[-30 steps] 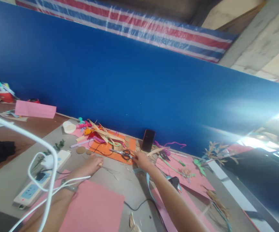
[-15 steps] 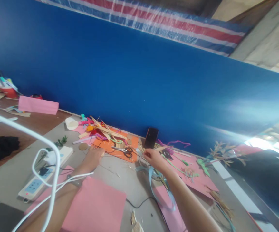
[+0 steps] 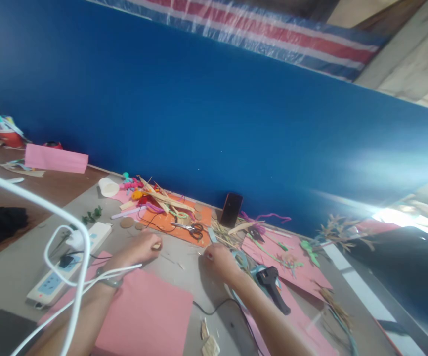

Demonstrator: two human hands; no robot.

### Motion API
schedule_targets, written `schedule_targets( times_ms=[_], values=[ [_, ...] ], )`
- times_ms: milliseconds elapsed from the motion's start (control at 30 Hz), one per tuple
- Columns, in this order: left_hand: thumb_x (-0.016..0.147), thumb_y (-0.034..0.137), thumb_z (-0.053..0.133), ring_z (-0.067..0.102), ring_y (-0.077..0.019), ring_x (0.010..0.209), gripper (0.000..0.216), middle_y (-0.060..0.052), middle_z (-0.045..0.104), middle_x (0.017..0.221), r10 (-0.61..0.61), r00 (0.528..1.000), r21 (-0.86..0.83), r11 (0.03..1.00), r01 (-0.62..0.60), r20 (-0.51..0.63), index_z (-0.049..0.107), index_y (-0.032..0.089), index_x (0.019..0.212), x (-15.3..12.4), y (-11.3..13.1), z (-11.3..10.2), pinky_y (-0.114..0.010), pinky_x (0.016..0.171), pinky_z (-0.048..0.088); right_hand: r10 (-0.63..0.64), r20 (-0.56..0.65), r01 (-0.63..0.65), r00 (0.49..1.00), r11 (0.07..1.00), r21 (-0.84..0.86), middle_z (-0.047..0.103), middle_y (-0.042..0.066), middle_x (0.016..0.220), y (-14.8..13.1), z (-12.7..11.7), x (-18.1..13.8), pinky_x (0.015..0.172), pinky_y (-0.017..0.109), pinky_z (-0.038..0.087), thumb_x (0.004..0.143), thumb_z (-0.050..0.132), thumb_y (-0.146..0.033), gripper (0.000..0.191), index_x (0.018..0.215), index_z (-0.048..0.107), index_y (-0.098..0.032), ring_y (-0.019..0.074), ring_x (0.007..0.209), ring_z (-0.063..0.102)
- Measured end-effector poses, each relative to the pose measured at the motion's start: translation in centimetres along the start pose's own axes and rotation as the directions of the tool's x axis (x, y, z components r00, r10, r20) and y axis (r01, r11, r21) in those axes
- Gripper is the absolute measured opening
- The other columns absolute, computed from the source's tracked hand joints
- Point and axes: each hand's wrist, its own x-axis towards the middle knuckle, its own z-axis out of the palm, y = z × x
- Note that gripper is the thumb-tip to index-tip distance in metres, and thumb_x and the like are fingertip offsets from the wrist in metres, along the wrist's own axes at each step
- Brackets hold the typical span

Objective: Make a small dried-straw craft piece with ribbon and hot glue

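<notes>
My left hand point(image 3: 149, 246) is closed at the left-centre of the grey table, pinching a small pale thing too blurred to name. To its right my right hand point(image 3: 219, 261) is closed too, and its fingers hide what they may hold. A pale blue-grey strip point(image 3: 212, 235) shows just above its knuckles; I cannot tell whether it is held. Dark-handled scissors point(image 3: 192, 229) lie on orange paper point(image 3: 167, 233) beyond both hands. Beside my right forearm rests a black glue gun point(image 3: 273, 289), near light blue ribbon point(image 3: 239, 258).
A power strip point(image 3: 69, 267) and looping white cable point(image 3: 87, 257) lie at the left. Pink paper point(image 3: 154, 316) is under my left forearm. A dark phone point(image 3: 231, 210) leans on the blue wall point(image 3: 214, 109). Pipe cleaners and straw litter the back; a white cup point(image 3: 108, 187) lies there.
My right hand has moved left and nearer to me, away from the straw by the phone. The glue gun now shows beside my forearm. My left hand has shifted slightly.
</notes>
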Motion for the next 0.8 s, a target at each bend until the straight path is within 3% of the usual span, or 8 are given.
schedule_targets(
  times_ms=[267,467,600,800],
  values=[
    [0.067,0.01,0.047,0.048,-0.0151,0.056,0.018,0.001,0.053,0.052,0.037,0.998,-0.02,0.999,-0.036,0.048,0.053,0.02,0.054,0.0,0.1,-0.1,-0.027,0.061,0.034,0.039,0.044,-0.032,0.998,0.989,-0.144,0.071,0.019,0.088,-0.8,1.8,1.8,0.078,0.032,0.041,0.085,0.044,-0.003,0.026,0.088,0.07,-0.008,0.0255,0.089,0.065],
    [0.073,0.011,0.044,0.05,-0.0157,0.058,0.021,0.001,0.055,0.055,0.093,0.996,-0.002,0.996,-0.093,-0.001,0.05,0.021,0.056,-0.1,-0.2,0.2,-0.027,0.066,0.035,-0.082,0.078,0.095,0.994,0.977,-0.19,0.069,0.018,0.097,-1.3,1.4,1.1,0.088,0.036,0.037,0.087,0.043,-0.002,0.026,0.093,0.068,-0.009,0.027,0.098,0.06],
    [0.081,0.015,0.043,0.054,-0.0169,0.063,0.02,0.0,0.06,0.062,0.085,0.995,0.039,0.996,-0.083,-0.055,0.052,0.021,0.064,0.5,-0.8,0.2,-0.028,0.069,0.035,-0.089,0.082,0.103,0.993,0.976,-0.19,0.068,0.018,0.097,-0.8,0.8,0.6,0.088,0.037,0.037,0.084,0.044,0.001,0.025,0.093,0.067,-0.008,0.0276,0.098,0.06],
    [0.085,0.013,0.042,0.062,-0.0223,0.08,0.018,-0.008,0.07,0.08,0.012,0.985,0.093,0.996,0.005,-0.173,0.057,0.018,0.077,1.4,-1.6,0.7,-0.035,0.084,0.031,-0.032,0.055,0.037,0.998,0.996,-0.084,0.071,0.011,0.085,-0.8,-0.6,1.0,0.069,0.027,0.039,0.085,0.046,-0.004,0.022,0.091,0.066,-0.013,0.0212,0.08,0.064]
  ],
)
